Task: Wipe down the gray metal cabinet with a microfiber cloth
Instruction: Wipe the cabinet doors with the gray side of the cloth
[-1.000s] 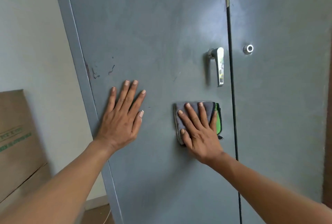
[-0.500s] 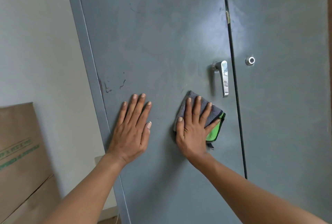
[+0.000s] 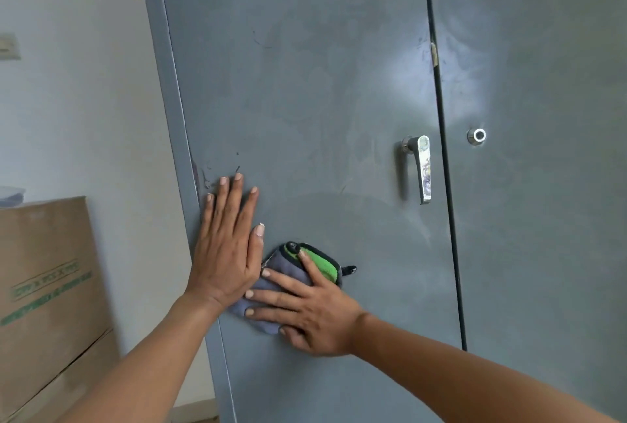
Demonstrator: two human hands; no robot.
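- Right hand (image 3: 315, 314) flat on folded microfiber cloth (image 3: 288, 270), fingers straight and spread, pointing left across the door; presses cloth to the cabinet (image 3: 305, 100), nothing curled round it, so grip is released.
- Cloth gray with a green layer showing at its upper edge, above the right hand's thumb; small dark tag sticks out just right of the green part.
- Cloth sits low on the left door, its left end under the heel of the left hand (image 3: 227, 253).
- Left hand flat on the same door, fingers straight, pointing up, holds nothing; released too.
- Left hand just beside the right hand's fingertips, up and to the left of them; its little-finger side lies near the door's left edge.
- Dark scuff marks (image 3: 207, 178) on the door just above the left hand's fingertips.
- Chrome lever handle (image 3: 422, 168) up and right of the cloth, well apart, hanging downward next to the dark seam between the two doors.
- Round keyhole lock (image 3: 476, 135) on the right door, past the seam, further right of the handle.
- Cardboard box (image 3: 44, 287) with green print far left of both hands, against the pale wall (image 3: 84, 83).
- Smeary dull patches across the upper left door, above both hands.
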